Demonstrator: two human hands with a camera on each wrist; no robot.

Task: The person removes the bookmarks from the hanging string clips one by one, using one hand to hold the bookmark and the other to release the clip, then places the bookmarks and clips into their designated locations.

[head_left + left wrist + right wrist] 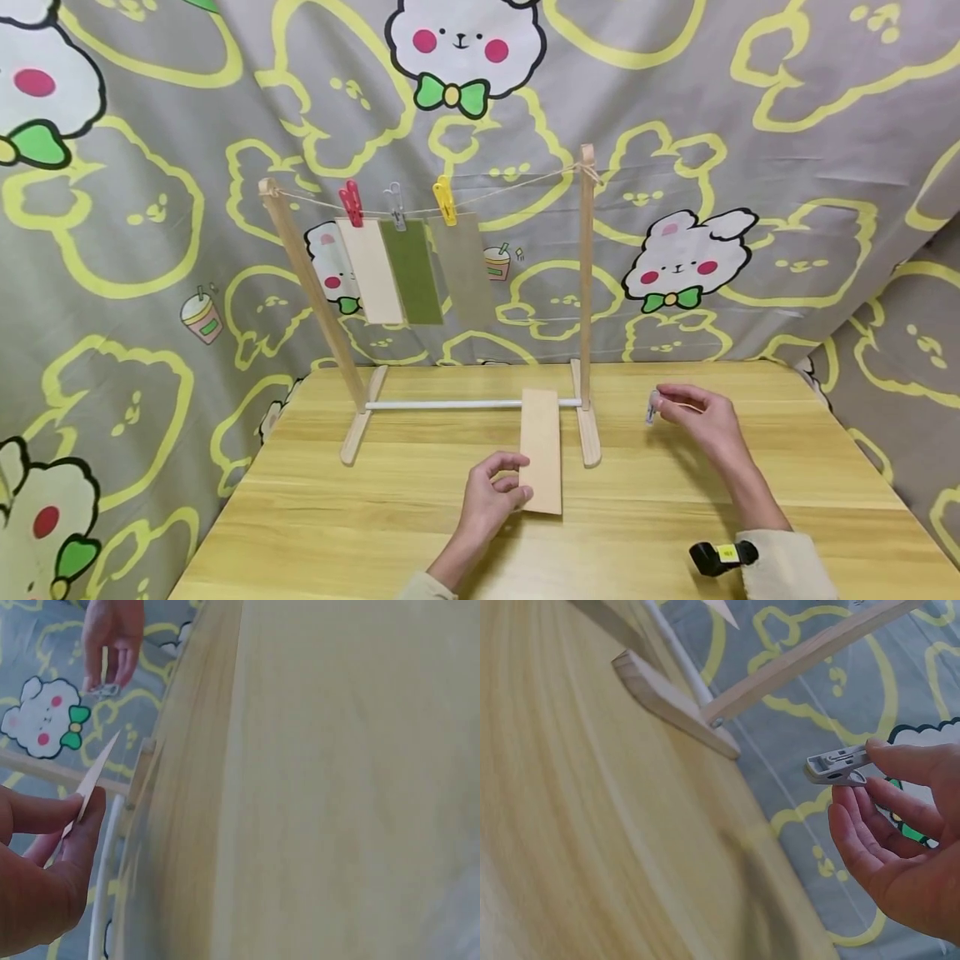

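My left hand (pixel 491 496) pinches a tan rectangular card (pixel 542 450) by its left edge, holding it upright over the table. Edge-on, the card (pixel 88 780) shows as a thin strip between thumb and fingers in the left wrist view. Off to the right, my right hand (pixel 701 412) holds a grey clothespin (pixel 836 766) between thumb and fingertips. Behind the hands, a string (pixel 517 187) runs between two wooden posts. A red clothespin (pixel 350 204) holds a cream card (pixel 372 275), a grey one a green card (pixel 414 275), and a yellow clothespin (pixel 445 202) a greyish-tan card (pixel 462 275).
The rack's right post (pixel 587 283) and its wooden foot (pixel 588 433) stand between the two hands. A white rod (pixel 442 405) joins the feet low over the wooden table (pixel 337 525). A patterned curtain (pixel 810 108) hangs close behind.
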